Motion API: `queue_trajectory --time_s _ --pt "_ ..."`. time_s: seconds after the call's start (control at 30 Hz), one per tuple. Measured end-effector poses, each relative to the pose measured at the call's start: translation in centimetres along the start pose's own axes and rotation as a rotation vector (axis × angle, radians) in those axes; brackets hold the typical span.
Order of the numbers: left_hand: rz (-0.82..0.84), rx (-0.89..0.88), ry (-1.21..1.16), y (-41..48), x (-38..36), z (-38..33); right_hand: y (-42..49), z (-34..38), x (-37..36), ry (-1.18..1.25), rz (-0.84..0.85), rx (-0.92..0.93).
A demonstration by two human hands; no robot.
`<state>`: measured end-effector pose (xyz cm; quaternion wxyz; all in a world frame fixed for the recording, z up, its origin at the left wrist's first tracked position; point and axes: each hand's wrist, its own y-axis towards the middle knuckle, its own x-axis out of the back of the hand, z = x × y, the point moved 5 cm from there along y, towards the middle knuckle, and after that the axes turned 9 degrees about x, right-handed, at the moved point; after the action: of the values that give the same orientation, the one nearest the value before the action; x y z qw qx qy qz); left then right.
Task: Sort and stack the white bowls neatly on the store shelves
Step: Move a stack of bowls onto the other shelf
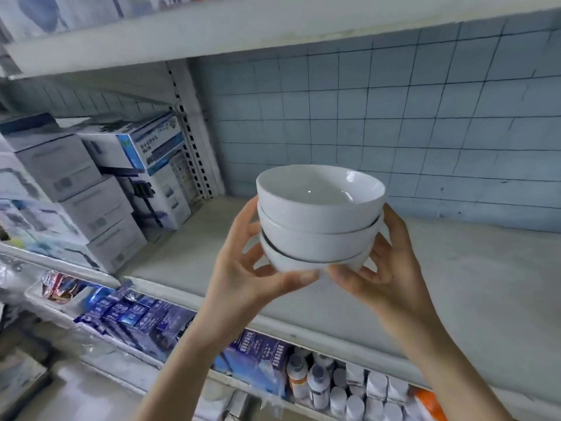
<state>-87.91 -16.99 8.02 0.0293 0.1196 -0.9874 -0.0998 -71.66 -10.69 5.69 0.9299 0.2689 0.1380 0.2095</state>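
My left hand (243,268) and right hand (388,268) cup three stacked bowls (318,220) over the shelf's (470,284) front edge, fingers (239,221) curled round the lowest. Boxes (121,183) crowd the shelf's left end.

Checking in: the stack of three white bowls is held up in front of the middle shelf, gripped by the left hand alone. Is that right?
Not quite. Both hands hold it: the left hand and the right hand grip the stack of three white bowls from opposite sides, thumbs at its base. The head view shows this, with the stack in front of the middle shelf.
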Motion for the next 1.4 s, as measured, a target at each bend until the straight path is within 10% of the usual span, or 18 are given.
queue_trajectory --time_s 1.4 --pt "0.142 0.163 0.289 20.1 23.8 15.7 15.4 -24.0 -17.7 -0.27 0.288 -0.289"
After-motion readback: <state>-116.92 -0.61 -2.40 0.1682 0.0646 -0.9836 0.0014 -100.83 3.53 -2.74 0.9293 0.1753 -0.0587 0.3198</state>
